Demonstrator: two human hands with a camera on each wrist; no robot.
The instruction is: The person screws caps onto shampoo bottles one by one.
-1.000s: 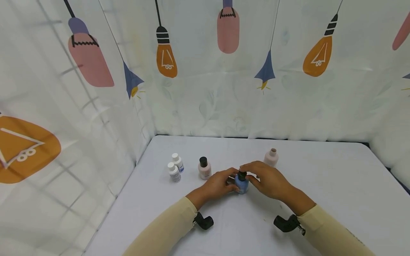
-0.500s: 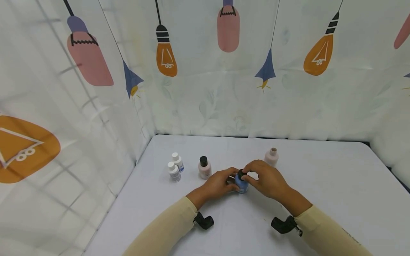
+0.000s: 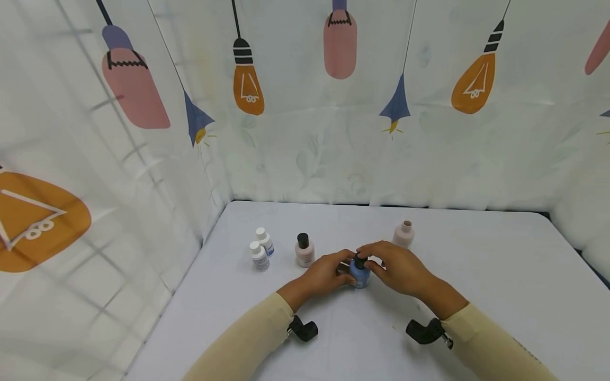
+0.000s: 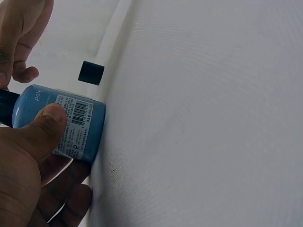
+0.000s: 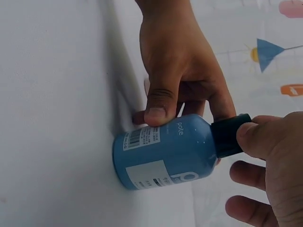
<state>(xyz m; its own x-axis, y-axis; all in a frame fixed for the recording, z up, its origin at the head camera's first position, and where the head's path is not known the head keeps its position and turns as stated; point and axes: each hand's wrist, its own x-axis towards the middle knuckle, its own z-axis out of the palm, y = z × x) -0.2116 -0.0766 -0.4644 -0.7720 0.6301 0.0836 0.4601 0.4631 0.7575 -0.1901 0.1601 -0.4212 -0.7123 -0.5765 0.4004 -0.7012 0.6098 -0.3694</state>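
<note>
A blue bottle (image 3: 359,276) with a white barcode label stands upright on the table. My left hand (image 3: 325,275) grips its body, the thumb pressed over the label in the left wrist view. My right hand (image 3: 399,269) pinches the bottle's black cap (image 5: 230,135) between thumb and fingers, and the cap sits on the neck. A separate dark cap (image 4: 91,73) rests on the table beyond the bottle in the left wrist view. Behind my right hand stands an uncapped pale pink bottle (image 3: 403,236), its lower part partly covered.
Left of my hands is a pale pink bottle (image 3: 305,251) with a black cap. Two small white-capped bottles, a nearer one (image 3: 259,257) and a farther one (image 3: 265,243), stand farther left. A white table (image 3: 500,275) ends at a patterned curtain (image 3: 305,148).
My right hand's fingers shift and turn about the black cap, dipping left and then coming back. The left hand keeps the blue bottle in the same place.
</note>
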